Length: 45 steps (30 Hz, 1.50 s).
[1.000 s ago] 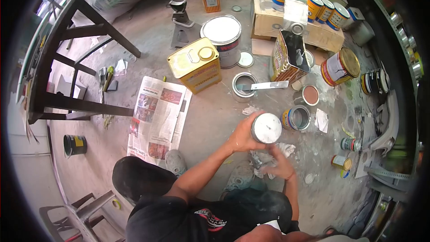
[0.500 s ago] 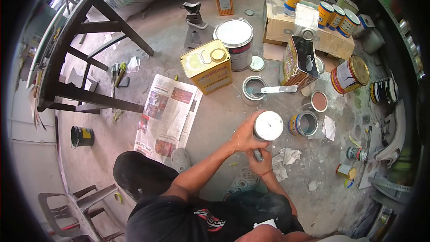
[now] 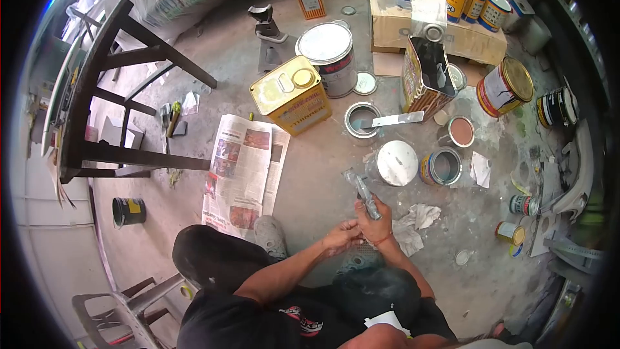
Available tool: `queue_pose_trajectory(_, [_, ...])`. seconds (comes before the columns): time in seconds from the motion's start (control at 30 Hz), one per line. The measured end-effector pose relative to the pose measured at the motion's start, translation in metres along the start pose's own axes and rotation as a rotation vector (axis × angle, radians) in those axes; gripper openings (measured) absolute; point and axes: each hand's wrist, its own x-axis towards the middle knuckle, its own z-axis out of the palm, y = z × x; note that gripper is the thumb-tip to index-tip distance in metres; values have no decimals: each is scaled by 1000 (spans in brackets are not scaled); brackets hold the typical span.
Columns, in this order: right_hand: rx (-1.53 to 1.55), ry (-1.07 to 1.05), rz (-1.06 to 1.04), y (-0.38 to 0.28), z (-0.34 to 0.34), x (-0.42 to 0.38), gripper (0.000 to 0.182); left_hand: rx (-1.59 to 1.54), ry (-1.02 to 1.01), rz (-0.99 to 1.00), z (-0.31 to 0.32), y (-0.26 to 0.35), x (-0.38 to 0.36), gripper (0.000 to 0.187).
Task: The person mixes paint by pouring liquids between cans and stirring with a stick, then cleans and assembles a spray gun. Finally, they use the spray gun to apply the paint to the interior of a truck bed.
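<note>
In my right hand [image 3: 376, 222] is a slim grey tool [image 3: 365, 195] smeared with paint, its far end pointing forward and slightly left. The fingers wrap round its lower part. My left hand [image 3: 342, 237] is just left of and below the right one, its fingers drawn together; what they hold, if anything, is hidden. Ahead of both hands a can with a white lid [image 3: 397, 163] stands on the floor. Beside it is an open can of grey paint [image 3: 445, 166]. Farther forward, a flat stirring stick [image 3: 398, 119] lies across another open can [image 3: 363, 121].
A yellow thinner tin [image 3: 292, 100] and a large paint tin [image 3: 327, 45] stand ahead. Newspaper [image 3: 239, 168] lies to the left, near a dark wooden stand [image 3: 139, 153]. On the right are a crumpled cloth [image 3: 416, 223], a brown paint can [image 3: 460, 132] and a cardboard box [image 3: 475, 45].
My left hand has let go of the white-lidded can, which now stands on the floor farther forward. That hand has come back beside my right hand, where the grey tool shows more fully.
</note>
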Motion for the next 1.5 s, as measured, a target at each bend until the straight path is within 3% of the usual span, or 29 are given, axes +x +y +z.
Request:
queue_pose_trajectory(0.2, [6, 13, 38, -2, 0, 3, 32, 15, -99, -49, -2, 8, 9, 23])
queue_pose_trajectory(0.27, [101, 8, 195, -6, 1, 5, 30, 9, -171, -55, -12, 4, 14, 25])
queue_pose_trajectory(0.37, [28, 49, 75, -18, 3, 15, 33, -81, -177, -15, -10, 11, 14, 25])
queue_pose_trajectory(0.57, [22, 38, 120, -14, 7, 23, 40, 105, -108, 86, -8, 20, 13, 19])
queue_pose_trajectory(0.63, [23, 26, 143, -12, 7, 23, 41, 122, -110, 44, -12, 19, 14, 29])
queue_pose_trajectory(1.3, [-40, 86, 145, -11, 9, 17, 42, 213, -78, 29, -6, 13, 14, 26])
queue_pose_trajectory(1.5, [-41, -2, 168, 5, -1, 11, 39, 283, -122, 37, -8, 5, 16, 30])
